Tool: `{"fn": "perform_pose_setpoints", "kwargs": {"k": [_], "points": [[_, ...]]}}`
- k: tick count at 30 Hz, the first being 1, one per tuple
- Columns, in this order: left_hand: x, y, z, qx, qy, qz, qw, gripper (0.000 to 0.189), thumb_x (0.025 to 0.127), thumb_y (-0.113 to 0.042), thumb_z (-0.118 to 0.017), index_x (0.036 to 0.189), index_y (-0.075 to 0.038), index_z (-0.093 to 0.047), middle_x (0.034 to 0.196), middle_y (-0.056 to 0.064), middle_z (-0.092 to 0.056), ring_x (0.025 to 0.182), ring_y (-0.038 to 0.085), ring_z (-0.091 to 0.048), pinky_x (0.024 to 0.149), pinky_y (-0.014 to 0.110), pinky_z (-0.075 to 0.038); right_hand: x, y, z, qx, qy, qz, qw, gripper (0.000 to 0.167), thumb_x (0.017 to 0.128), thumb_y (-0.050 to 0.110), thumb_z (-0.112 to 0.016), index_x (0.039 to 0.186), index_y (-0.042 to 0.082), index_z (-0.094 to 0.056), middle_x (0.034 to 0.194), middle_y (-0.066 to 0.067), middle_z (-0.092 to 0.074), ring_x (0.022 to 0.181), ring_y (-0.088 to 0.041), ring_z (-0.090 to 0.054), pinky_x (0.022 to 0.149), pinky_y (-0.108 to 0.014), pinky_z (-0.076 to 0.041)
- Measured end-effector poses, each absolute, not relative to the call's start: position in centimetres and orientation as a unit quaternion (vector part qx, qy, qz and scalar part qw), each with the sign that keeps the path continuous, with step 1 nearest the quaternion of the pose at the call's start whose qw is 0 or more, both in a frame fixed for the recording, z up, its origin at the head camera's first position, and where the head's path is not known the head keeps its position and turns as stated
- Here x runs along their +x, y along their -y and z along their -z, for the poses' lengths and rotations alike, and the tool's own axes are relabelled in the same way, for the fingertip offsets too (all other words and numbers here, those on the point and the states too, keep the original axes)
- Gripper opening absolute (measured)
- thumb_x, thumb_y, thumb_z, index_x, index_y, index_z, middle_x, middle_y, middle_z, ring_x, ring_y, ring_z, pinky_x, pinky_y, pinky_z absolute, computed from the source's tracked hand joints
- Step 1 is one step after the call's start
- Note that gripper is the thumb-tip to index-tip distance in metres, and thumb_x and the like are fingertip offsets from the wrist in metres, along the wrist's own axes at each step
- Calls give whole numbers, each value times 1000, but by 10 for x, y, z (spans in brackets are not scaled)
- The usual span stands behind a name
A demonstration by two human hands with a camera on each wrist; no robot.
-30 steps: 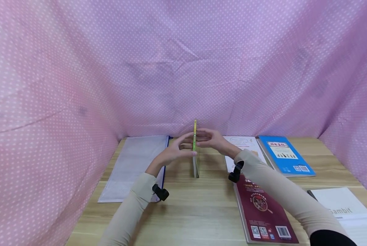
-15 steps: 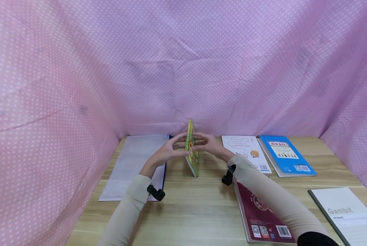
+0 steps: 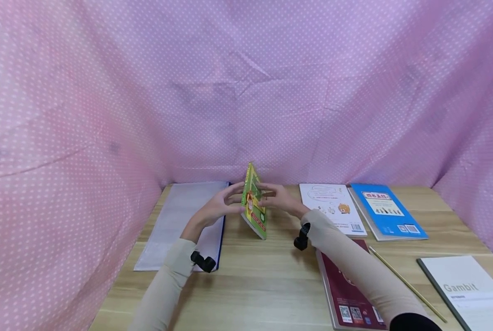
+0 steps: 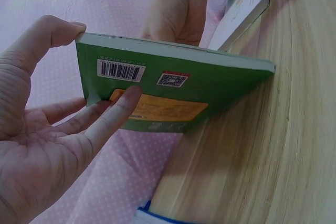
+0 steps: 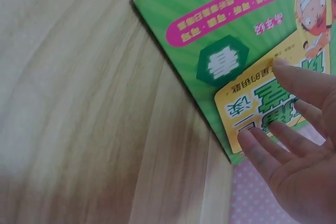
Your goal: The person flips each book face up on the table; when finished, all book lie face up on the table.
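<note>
A thin green paperback book (image 3: pixel 252 204) stands on edge at the middle of the table, its top leaning left. Its front cover with a cartoon figure shows in the head view. My left hand (image 3: pixel 218 208) holds it from the left: in the left wrist view the thumb (image 4: pixel 77 28) sits on the page-edge corner and the fingers lie along the green back cover (image 4: pixel 199 80) near a barcode. On the other side, my right hand (image 3: pixel 284 200) rests spread, fairly straight fingers (image 5: pixel 260 148) against the front cover (image 5: pixel 181 3). The far cover edge is partly hidden behind the fingers.
Left of the book lies a white mesh pouch (image 3: pixel 163 234) with blue edging. To the right are a white book (image 3: pixel 333 209), a blue book (image 3: pixel 395 220), a maroon book (image 3: pixel 335 280) under my right forearm, a thin golden stick (image 3: pixel 409 285) and a Gambit notebook (image 3: pixel 473 287).
The book has tipped from upright to leaning left, bringing its front cover into sight. Both hands have shifted slightly left, and the right forearm has uncovered the golden stick.
</note>
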State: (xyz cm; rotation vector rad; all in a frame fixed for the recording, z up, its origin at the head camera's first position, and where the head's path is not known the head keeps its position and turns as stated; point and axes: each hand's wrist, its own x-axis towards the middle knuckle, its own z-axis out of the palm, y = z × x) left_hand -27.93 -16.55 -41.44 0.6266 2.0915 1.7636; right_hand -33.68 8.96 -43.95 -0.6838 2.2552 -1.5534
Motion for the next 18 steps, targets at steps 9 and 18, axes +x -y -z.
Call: {"fn": "perform_pose_setpoints", "kwargs": {"k": [9,18], "points": [[-280,179,418,215,-734,-619,178,84,92,-9,-72,162,-14,-25,164,14,-32,146,44,-37,120,58,-34,-339,-85,440,-237,-832,478,154,67,92,9,-74,153,15,-47,159,-19,-42,140,-44,-48,113,-54,-45],[-280,189,421,209,-733,-618,191,86,92,-4,-70,163,-14,-23,167,15,-25,148,47,-32,118,58,-37,-343,-84,445,-251,-839,457,155,70,92,6,-74,155,12,-44,163,-18,-35,146,-45,-39,117,-57,-38]]}}
